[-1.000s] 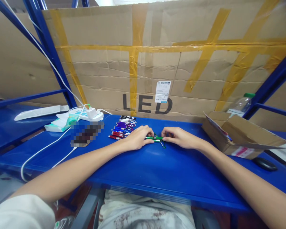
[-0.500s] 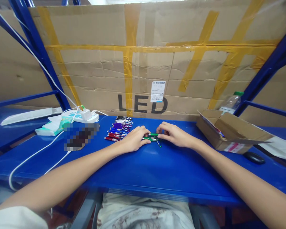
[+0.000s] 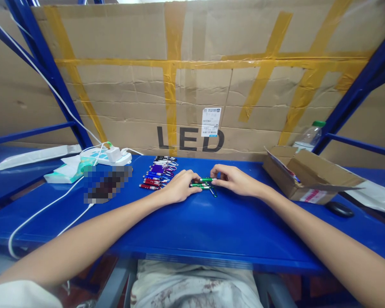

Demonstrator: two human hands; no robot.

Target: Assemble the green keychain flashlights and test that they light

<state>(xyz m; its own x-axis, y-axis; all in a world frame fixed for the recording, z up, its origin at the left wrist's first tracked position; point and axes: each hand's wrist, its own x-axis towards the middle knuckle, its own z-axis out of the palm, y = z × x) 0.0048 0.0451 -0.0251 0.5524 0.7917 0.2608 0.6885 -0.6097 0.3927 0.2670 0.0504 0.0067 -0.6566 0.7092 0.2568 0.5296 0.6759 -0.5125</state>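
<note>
Two slim green keychain flashlights lie close together between my hands, at the middle of the blue table [image 3: 192, 231]. My left hand [image 3: 182, 187] is closed around their left ends, thumb at the lower flashlight [image 3: 198, 185]. The fingers of my right hand [image 3: 233, 179] pinch the right end of the upper flashlight [image 3: 206, 179]. A green carabiner clip [image 3: 214, 192] hangs out below the right fingertips. Left of my left hand, similar flashlights lie in a stacked row: red [image 3: 149, 187], blue [image 3: 152, 175], purple [image 3: 156, 168], silver and black, with carabiners to the right.
An open cardboard box [image 3: 308, 182] stands at right, with a black mouse [image 3: 339, 209] and a bottle [image 3: 312, 134] near it. At left are a power strip [image 3: 125, 159], a tissue pack [image 3: 62, 173], white cables and a blurred object. A large taped carton [image 3: 131, 102] stands behind.
The camera view has shifted slightly. Both hands keep nearly the same hold, and the two green flashlights show a little more between the fingers.
</note>
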